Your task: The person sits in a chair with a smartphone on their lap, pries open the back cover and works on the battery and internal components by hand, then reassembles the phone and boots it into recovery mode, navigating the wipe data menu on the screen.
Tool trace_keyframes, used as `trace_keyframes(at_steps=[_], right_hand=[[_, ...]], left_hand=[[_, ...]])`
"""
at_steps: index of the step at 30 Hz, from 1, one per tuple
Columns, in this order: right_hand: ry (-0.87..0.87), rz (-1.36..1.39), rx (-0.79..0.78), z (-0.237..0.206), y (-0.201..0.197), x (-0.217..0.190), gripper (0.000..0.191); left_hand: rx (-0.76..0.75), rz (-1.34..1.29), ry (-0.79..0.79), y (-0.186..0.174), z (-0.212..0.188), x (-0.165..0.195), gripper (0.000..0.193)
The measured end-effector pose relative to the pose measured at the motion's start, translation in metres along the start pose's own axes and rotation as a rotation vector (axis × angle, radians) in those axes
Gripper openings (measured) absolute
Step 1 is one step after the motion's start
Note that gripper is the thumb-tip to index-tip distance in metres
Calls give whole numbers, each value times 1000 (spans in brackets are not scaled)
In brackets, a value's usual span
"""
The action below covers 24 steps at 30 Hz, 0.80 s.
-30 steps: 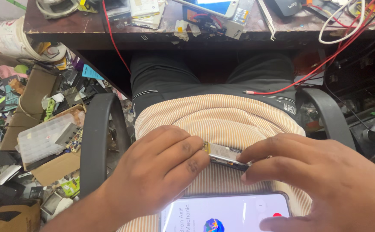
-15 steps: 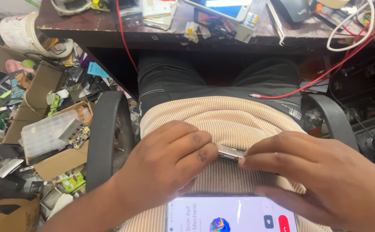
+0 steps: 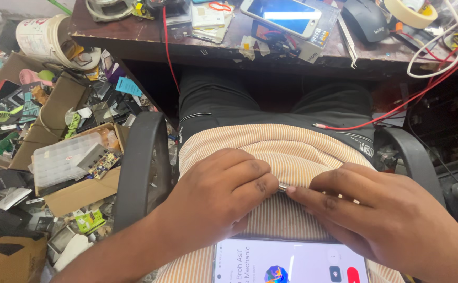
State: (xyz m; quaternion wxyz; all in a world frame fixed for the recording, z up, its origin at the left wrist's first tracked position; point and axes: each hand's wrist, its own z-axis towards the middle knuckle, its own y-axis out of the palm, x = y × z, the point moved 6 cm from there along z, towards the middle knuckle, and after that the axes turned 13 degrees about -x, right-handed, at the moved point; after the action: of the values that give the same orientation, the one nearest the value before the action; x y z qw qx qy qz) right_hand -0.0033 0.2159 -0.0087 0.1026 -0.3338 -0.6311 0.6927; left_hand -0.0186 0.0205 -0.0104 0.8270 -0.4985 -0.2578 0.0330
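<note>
both hands work at lap level, above a striped shirt [image 3: 271, 149]. the left hand [image 3: 216, 196] is curled nearly closed, its fingertips pinching one end of a small metal part [image 3: 282, 187]. the right hand [image 3: 384, 217] meets it from the other side, its fingertips pressed against the same part. only a short silver tip shows between the fingers; what kind of part it is cannot be told. step in hand, as judged: close two-handed fingertip handling of the part. any further move calls for a steady pinch, since the part is small and mostly covered. a lit phone [image 3: 292, 262] lies on the lap just below the hands. a cluttered desk [image 3: 150, 44] stands ahead, a chair armrest [image 3: 142, 167] to the left.
</note>
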Motion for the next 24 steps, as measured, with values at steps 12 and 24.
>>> trace_keyframes(at_steps=[12,24], right_hand=[[-4,-75,-58,-1,5,3,53],[-12,-94,51,12,-7,-6,35]], left_hand=[[22,-50,-7,4,1,-6,55],[49,-106,-80,2,8,-10,36]])
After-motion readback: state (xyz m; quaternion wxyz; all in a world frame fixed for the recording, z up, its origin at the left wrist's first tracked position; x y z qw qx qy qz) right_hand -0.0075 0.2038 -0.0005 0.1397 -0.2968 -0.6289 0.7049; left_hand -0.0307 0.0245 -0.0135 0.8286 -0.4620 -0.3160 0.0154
